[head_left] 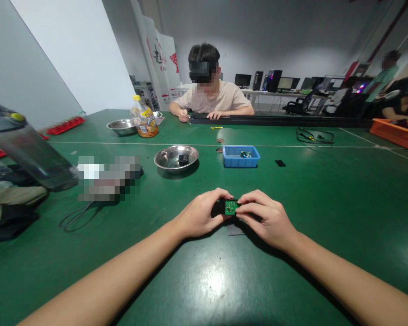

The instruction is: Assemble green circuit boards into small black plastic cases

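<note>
Near the middle of the green table, my two hands meet around a small green circuit board (230, 208). My left hand (201, 213) is closed on a black casing (218, 208) that lies against the board's left side; how far it reaches under the board is hidden. With fingertips pinched together, my right hand (267, 219) grips the board's right edge. Below them on the table lies a flat grey plate (235, 230), partly covered by my hands. Farther off, a blue bin (241, 162) holds a small part with a board. A steel bowl (161, 166) contains a black block (183, 159).
A small black piece (280, 163) lies right of the bin. To the left are a large bottle (37, 149), a cable (76, 219) and a blurred device. Across the table, a person (221, 97) wearing a headset works at a long black bar (275, 120). An orange crate (394, 133) stands far right.
</note>
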The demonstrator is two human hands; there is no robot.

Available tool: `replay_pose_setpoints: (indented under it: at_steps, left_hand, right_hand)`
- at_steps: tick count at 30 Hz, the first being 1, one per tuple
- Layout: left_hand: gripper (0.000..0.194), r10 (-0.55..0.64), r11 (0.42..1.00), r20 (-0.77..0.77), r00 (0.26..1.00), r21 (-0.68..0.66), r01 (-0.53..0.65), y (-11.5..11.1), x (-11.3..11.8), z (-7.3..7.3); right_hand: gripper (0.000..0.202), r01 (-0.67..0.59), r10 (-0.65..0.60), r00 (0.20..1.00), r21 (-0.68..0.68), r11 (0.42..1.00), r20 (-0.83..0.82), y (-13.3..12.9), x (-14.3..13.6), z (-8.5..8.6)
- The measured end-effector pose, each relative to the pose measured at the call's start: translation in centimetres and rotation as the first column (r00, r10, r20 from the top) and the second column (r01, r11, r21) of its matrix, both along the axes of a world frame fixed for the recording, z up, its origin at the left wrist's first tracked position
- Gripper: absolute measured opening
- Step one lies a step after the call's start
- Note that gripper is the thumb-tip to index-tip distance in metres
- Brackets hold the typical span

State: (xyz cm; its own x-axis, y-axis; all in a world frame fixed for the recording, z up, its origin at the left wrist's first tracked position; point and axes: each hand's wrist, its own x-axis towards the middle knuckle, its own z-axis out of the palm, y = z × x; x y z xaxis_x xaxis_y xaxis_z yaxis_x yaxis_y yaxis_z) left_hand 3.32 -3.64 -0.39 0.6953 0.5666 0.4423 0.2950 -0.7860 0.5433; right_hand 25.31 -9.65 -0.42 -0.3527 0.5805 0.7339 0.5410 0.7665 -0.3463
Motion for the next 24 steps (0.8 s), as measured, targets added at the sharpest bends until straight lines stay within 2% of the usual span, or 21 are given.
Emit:
replay_pose_setpoints:
  at_steps: [6,8,10,12,15,17,19,21,24]
  left_hand:
    - [0.025,0.011,0.993,0.026,1.000,0.119,-0.014,0.2,-0.1,0.2]
    - [0.022,0.014,0.988,0.047,0.999,0.152,-0.021,0.2,-0.1,0.3]
    - [0.023,0.026,0.985,0.076,0.997,0.169,-0.039,0.2,0.0,0.4]
    - [0.026,0.018,0.984,0.109,0.994,0.177,-0.037,0.1,0.1,0.5]
    - [0.029,-0.030,0.984,0.129,0.991,0.180,0.006,0.0,0.1,0.6]
    - [0.032,-0.041,0.983,0.122,0.992,0.181,0.018,-0.1,0.2,0.5]
    - [0.035,-0.036,0.983,0.104,0.994,0.181,0.017,-0.1,0.1,0.5]
    - [0.037,-0.029,0.985,0.081,0.996,0.175,0.015,-0.1,0.1,0.5]
    - [0.038,-0.020,0.989,0.061,0.998,0.149,0.011,-0.1,0.0,0.4]
  right_hand:
    - [0.011,0.099,-0.102,0.995,-0.128,0.987,-0.016,-0.1,-0.2,0.1]
    - [0.013,0.095,-0.111,0.992,-0.223,0.970,-0.059,-0.1,-0.3,0.0]
    - [0.014,0.054,-0.113,0.984,-0.365,0.929,-0.141,0.0,-0.4,-0.1]
    - [0.016,-0.051,-0.098,0.961,-0.514,0.856,-0.260,0.1,-0.5,-0.3]
    - [0.022,-0.309,-0.049,0.883,-0.657,0.687,-0.466,0.4,-0.7,-0.8]
    - [0.026,-0.471,-0.049,0.803,-0.684,0.557,-0.594,0.4,-0.8,-0.9]
    - [0.030,-0.589,-0.081,0.719,-0.667,0.457,-0.690,0.4,-0.9,-1.0]
    - [0.033,-0.659,-0.108,0.655,-0.634,0.404,-0.748,0.3,-1.1,-0.8]
    - [0.037,-0.701,-0.155,0.599,-0.608,0.374,-0.786,0.1,-1.3,-0.5]
